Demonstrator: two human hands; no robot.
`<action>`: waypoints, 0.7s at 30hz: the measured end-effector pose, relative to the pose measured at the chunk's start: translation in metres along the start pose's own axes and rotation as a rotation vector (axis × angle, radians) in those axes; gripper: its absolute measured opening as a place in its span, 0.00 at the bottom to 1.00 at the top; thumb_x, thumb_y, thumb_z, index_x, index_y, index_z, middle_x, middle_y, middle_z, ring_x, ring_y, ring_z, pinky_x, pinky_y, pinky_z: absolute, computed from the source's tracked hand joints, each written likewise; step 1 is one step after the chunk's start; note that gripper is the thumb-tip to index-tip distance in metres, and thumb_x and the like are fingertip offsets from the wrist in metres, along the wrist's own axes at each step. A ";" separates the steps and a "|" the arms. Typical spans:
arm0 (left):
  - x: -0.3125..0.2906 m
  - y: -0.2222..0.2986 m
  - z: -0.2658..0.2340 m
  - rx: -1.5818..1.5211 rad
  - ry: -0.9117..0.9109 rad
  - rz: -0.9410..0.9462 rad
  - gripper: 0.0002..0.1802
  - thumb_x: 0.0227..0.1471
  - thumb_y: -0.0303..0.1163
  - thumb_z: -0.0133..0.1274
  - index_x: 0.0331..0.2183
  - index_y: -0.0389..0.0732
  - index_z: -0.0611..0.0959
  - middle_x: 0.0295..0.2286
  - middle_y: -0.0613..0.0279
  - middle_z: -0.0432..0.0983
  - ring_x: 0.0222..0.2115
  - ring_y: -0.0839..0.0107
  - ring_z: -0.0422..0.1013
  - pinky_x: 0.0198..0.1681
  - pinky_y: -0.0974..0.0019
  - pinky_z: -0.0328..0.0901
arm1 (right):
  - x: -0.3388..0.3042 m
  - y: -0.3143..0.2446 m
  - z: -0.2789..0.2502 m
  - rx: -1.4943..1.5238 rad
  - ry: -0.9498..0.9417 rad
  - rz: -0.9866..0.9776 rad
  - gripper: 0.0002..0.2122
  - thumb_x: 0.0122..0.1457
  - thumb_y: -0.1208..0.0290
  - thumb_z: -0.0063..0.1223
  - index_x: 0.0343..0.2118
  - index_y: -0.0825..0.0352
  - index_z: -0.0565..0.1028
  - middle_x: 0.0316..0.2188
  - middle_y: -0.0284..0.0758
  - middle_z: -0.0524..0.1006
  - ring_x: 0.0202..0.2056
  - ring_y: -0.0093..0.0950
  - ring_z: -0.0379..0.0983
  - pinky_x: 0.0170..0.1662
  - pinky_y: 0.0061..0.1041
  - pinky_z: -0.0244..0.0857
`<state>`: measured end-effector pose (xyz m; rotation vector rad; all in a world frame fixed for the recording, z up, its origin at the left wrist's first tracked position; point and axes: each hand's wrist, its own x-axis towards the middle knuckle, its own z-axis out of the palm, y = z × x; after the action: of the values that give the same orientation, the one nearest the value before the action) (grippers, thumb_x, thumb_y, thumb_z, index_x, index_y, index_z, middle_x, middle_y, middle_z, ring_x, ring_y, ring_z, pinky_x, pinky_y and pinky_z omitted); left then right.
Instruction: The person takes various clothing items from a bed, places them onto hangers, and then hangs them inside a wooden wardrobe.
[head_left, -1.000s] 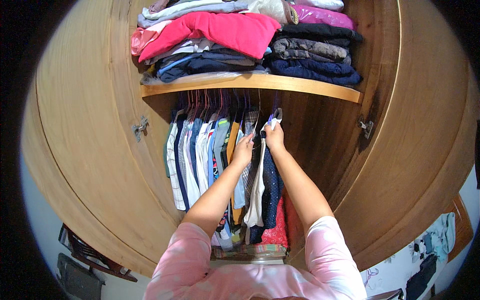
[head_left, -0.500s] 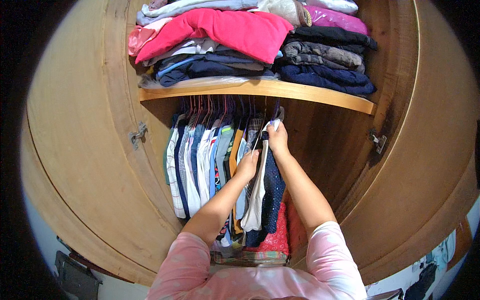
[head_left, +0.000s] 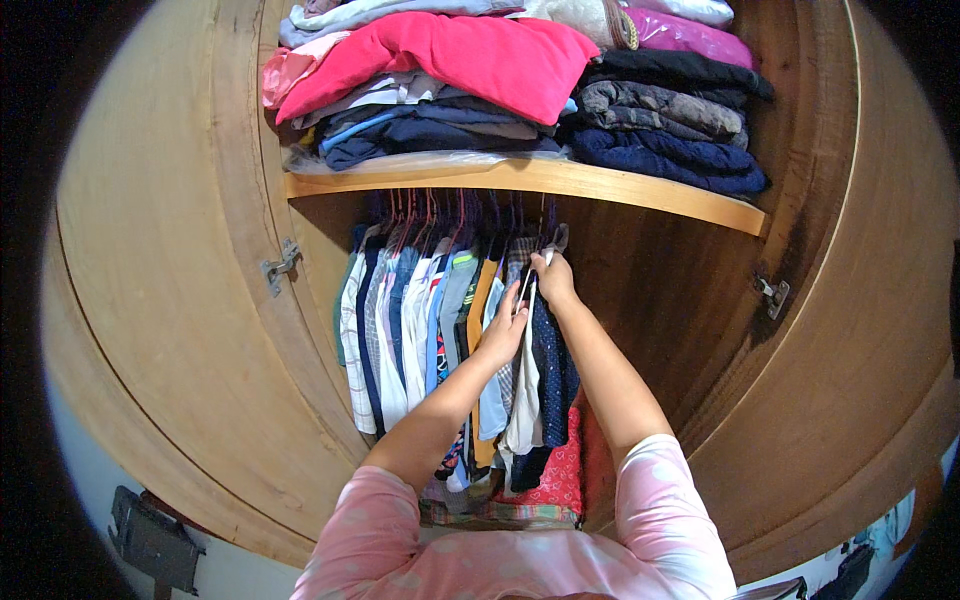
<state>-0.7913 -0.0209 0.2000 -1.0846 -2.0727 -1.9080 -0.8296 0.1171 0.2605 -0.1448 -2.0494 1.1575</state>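
Observation:
Among clothes on a rail, my right hand (head_left: 557,281) is closed at the top of a white garment (head_left: 523,412), near its hanger. My left hand (head_left: 503,330) is lower and to the left, its fingers stretched upward and the thumb apart, touching the white garment's edge. Right beside that garment hangs a dark blue dotted one (head_left: 549,370). A mustard garment (head_left: 482,350) and a light blue one (head_left: 491,405) hang just left of my left hand. The hanger in my right hand's grip is mostly hidden.
Above the rail, a wooden shelf (head_left: 530,176) carries folded clothes, including a bright pink cloth (head_left: 450,62) and a navy stack (head_left: 665,160). Wardrobe doors stand open, left (head_left: 150,300) and right (head_left: 850,350). Red patterned fabric (head_left: 563,475) lies under the hanging clothes.
My left hand has risen slightly along the white garment, and its fingers have straightened from a pinch. My right hand keeps its grip. The white and dark garments hang closer together.

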 end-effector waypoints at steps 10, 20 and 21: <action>-0.008 0.018 -0.001 0.334 0.022 0.175 0.31 0.51 0.29 0.38 0.56 0.47 0.51 0.51 0.43 0.56 0.51 0.48 0.57 0.52 0.59 0.54 | -0.005 -0.010 -0.022 0.086 0.012 0.122 0.15 0.56 0.64 0.43 0.35 0.74 0.71 0.31 0.45 0.75 0.35 0.37 0.71 0.40 0.30 0.61; -0.015 0.015 0.006 0.372 0.140 0.164 0.29 0.53 0.29 0.40 0.56 0.45 0.53 0.50 0.43 0.56 0.50 0.48 0.57 0.52 0.59 0.55 | -0.045 -0.018 -0.037 -0.086 -0.244 -0.015 0.30 0.44 0.67 0.58 0.50 0.74 0.61 0.41 0.50 0.70 0.44 0.40 0.67 0.48 0.30 0.58; -0.017 0.018 0.007 0.370 0.148 0.153 0.29 0.53 0.29 0.40 0.56 0.45 0.53 0.50 0.44 0.55 0.50 0.47 0.56 0.52 0.59 0.54 | -0.051 -0.018 -0.038 -0.089 -0.228 -0.052 0.31 0.44 0.67 0.58 0.50 0.75 0.60 0.42 0.51 0.69 0.46 0.41 0.66 0.49 0.30 0.58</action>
<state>-0.7659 -0.0224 0.2044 -0.9520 -2.0811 -1.4140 -0.7642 0.1103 0.2567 -0.0020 -2.2920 1.0934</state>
